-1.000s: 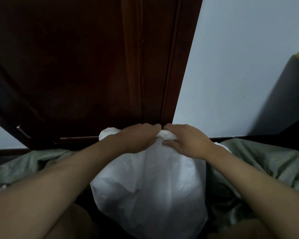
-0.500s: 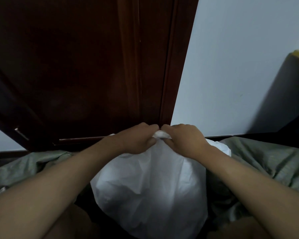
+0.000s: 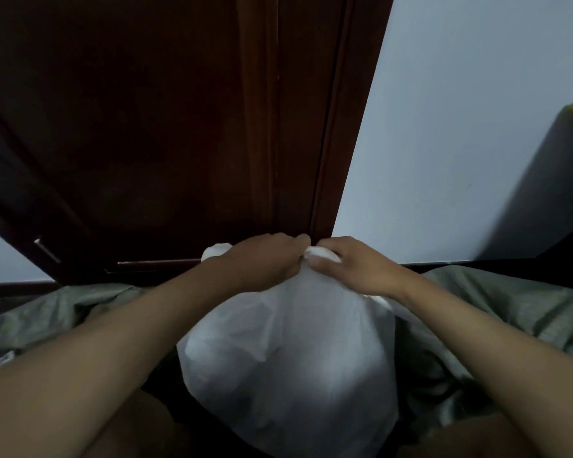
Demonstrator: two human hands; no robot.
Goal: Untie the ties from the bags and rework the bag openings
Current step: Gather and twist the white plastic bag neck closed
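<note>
while your left hand (image 3: pixel 262 262) and right hand (image 3: pixel 351 269) both pinch the bunched neck (image 3: pixel 318 254) of the white bag (image 3: pixel 288 352) standing between your knees before the dark door (image 3: pixel 179 127), treat the thin film as soft, slippery, easily torn, so grip close to the knot.

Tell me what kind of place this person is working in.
Probably a room in a home, at floor level: a dark wooden door set in a pale painted wall, with a dark baseboard below and crumpled green fabric around the white bag.
</note>
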